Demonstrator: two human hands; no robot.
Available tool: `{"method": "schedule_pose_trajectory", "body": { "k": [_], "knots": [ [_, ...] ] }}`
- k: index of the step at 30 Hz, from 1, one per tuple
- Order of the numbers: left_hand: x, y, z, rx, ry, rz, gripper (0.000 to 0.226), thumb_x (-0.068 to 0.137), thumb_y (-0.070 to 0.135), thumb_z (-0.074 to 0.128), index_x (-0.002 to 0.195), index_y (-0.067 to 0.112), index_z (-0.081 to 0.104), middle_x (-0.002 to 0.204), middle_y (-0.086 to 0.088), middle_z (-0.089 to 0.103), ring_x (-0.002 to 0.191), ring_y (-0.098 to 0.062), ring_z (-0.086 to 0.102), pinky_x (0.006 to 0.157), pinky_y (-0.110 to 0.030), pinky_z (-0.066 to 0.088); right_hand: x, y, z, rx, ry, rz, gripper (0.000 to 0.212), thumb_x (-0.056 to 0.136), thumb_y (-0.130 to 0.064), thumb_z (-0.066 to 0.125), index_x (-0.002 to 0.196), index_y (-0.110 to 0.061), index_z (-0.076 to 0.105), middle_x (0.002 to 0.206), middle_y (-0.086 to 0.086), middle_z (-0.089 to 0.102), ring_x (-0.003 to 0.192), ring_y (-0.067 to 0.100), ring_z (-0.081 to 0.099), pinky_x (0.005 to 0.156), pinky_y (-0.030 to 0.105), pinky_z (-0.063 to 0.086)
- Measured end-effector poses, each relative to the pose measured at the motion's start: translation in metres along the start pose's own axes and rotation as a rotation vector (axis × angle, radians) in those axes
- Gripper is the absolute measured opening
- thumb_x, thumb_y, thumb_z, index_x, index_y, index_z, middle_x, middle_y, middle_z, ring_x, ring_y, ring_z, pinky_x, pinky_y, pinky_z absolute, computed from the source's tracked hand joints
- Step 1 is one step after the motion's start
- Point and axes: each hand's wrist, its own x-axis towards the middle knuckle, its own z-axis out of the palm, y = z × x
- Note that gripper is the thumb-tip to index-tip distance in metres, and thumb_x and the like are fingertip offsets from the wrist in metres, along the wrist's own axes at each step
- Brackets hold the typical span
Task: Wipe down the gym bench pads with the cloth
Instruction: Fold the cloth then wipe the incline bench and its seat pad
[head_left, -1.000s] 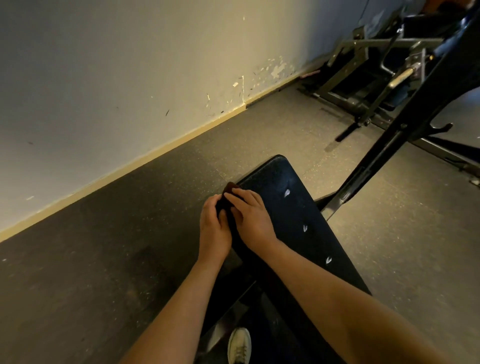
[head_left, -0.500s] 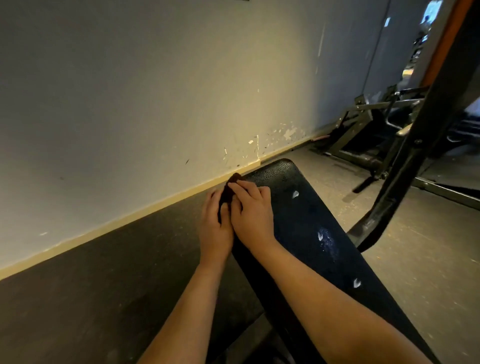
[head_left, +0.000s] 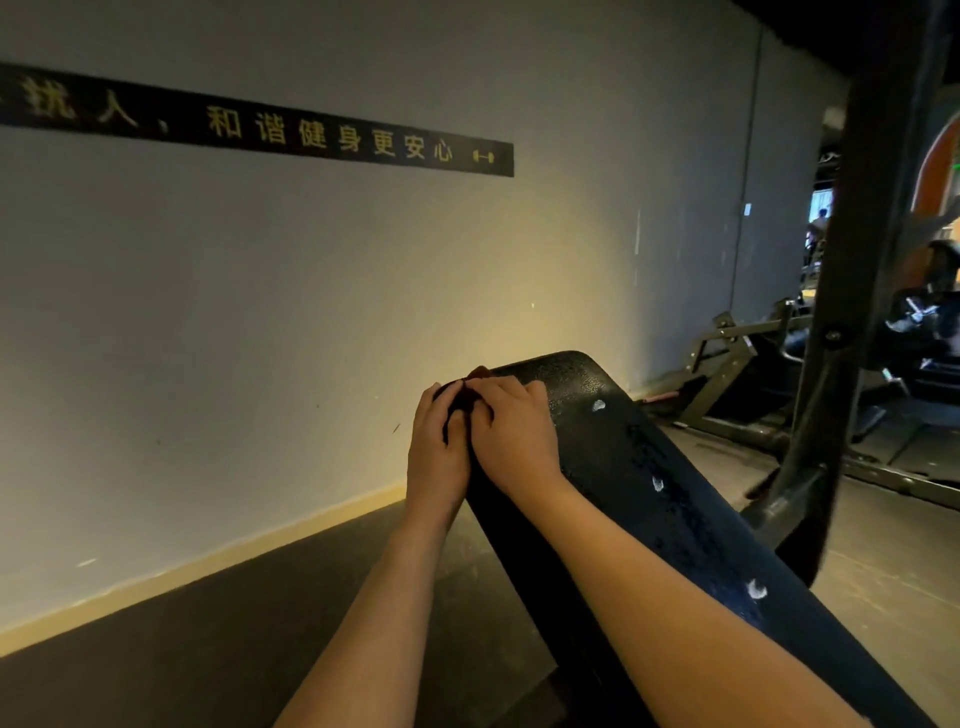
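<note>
Head view: the left hand (head_left: 436, 452) and right hand (head_left: 514, 431) are gripping a small dark cloth (head_left: 464, 397) together, fingers curled over it, pressing it onto the black bench pad (head_left: 649, 467) at the pad's left edge, near its rounded far end.

Black pebbled bench pad (head_left: 613, 441) with pale whitish flecks, dark reddish-brown cloth (head_left: 464, 397), grey-white wall (head_left: 260, 312), black sign strip (head_left: 311, 137) with gold lettering, yellow baseboard (head_left: 249, 551), dark grey floor (head_left: 208, 649)

Gym: padded bench (head_left: 649, 467), weight machines (head_left: 748, 364) beyond.
</note>
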Motion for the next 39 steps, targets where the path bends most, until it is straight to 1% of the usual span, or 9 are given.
{"method": "schedule_pose_trajectory", "body": {
  "k": [4, 10, 15, 18, 20, 22, 27, 33, 39],
  "knots": [
    [-0.004, 0.002, 0.001, -0.027, -0.021, -0.017, 0.04, 0.11, 0.027, 0.032, 0.147, 0.03, 0.046, 0.157, 0.006, 0.034, 0.145, -0.012, 0.033, 0.122, -0.042, 0.031, -0.005, 0.0, -0.001, -0.023, 0.017, -0.039, 0.039, 0.103, -0.023, 0.039, 0.136, -0.023, 0.06, 0.137, -0.007, 0.059, 0.11, 0.017, 0.04, 0.092, 0.029, 0.041],
    [-0.02, 0.02, -0.007, -0.078, -0.084, -0.144, 0.044, 0.111, 0.03, 0.027, 0.154, 0.036, 0.032, 0.167, 0.013, 0.01, 0.151, -0.004, 0.01, 0.113, -0.02, 0.015, -0.02, -0.007, -0.007, 0.032, -0.009, -0.028, 0.037, 0.105, -0.024, 0.043, 0.138, -0.026, 0.06, 0.138, -0.01, 0.06, 0.115, 0.014, 0.042, 0.089, 0.028, 0.044],
    [-0.044, 0.021, -0.01, -0.203, 0.048, -0.157, 0.043, 0.109, 0.047, 0.026, 0.148, 0.039, 0.041, 0.157, 0.014, 0.037, 0.145, -0.009, 0.033, 0.119, -0.031, 0.03, -0.034, -0.023, -0.015, 0.156, -0.076, -0.022, 0.038, 0.106, -0.025, 0.044, 0.143, -0.024, 0.055, 0.153, -0.005, 0.046, 0.137, 0.014, 0.04, 0.107, 0.022, 0.032],
    [-0.066, 0.025, -0.012, -0.308, 0.04, -0.174, 0.033, 0.108, 0.048, 0.03, 0.14, 0.05, 0.033, 0.132, 0.035, 0.043, 0.122, 0.009, 0.045, 0.097, -0.015, 0.042, -0.051, -0.03, -0.022, 0.407, -0.218, 0.059, 0.041, 0.107, -0.025, 0.041, 0.148, -0.025, 0.047, 0.152, -0.005, 0.046, 0.139, 0.01, 0.042, 0.099, -0.001, 0.021],
    [-0.075, 0.03, -0.016, -0.354, 0.069, -0.146, 0.035, 0.108, 0.037, 0.04, 0.14, 0.049, 0.031, 0.125, 0.036, 0.043, 0.111, 0.017, 0.05, 0.087, -0.01, 0.048, -0.061, -0.035, -0.027, 0.556, -0.313, 0.088, 0.042, 0.107, -0.025, 0.041, 0.149, -0.026, 0.045, 0.145, -0.001, 0.053, 0.132, 0.01, 0.05, 0.1, 0.005, 0.036],
    [-0.076, 0.03, -0.021, -0.317, 0.13, -0.121, 0.036, 0.108, 0.024, 0.045, 0.141, 0.038, 0.04, 0.125, 0.031, 0.047, 0.109, 0.019, 0.052, 0.082, -0.005, 0.048, -0.064, -0.034, -0.029, 0.41, -0.225, 0.037, 0.039, 0.106, -0.022, 0.041, 0.144, -0.022, 0.052, 0.137, 0.003, 0.06, 0.123, 0.013, 0.056, 0.104, 0.022, 0.045],
    [-0.054, 0.018, -0.035, -0.092, 0.371, -0.114, 0.037, 0.105, 0.01, 0.046, 0.137, 0.029, 0.052, 0.138, 0.011, 0.052, 0.128, -0.014, 0.053, 0.104, -0.035, 0.052, -0.066, -0.014, -0.016, 0.08, -0.014, -0.047, 0.035, 0.103, -0.022, 0.046, 0.135, -0.018, 0.06, 0.132, 0.0, 0.063, 0.125, 0.015, 0.049, 0.106, 0.034, 0.044],
    [-0.027, 0.009, -0.007, -0.018, 0.097, 0.013, 0.04, 0.109, 0.023, 0.039, 0.148, 0.026, 0.048, 0.159, 0.01, 0.034, 0.144, -0.004, 0.03, 0.123, -0.036, 0.027, -0.064, -0.009, -0.006, 0.104, 0.002, -0.007, 0.039, 0.105, -0.026, 0.043, 0.142, -0.022, 0.053, 0.137, -0.004, 0.057, 0.131, 0.01, 0.041, 0.109, 0.033, 0.039],
    [-0.058, -0.002, -0.005, -0.074, 0.077, 0.022, 0.033, 0.109, 0.028, 0.04, 0.137, 0.031, 0.058, 0.15, 0.02, 0.039, 0.14, -0.002, 0.033, 0.119, -0.034, 0.033, -0.071, -0.004, -0.006, 0.209, 0.074, 0.091, 0.036, 0.105, -0.03, 0.044, 0.139, -0.026, 0.055, 0.132, -0.008, 0.058, 0.128, 0.008, 0.045, 0.098, 0.025, 0.04]
  ]
}}
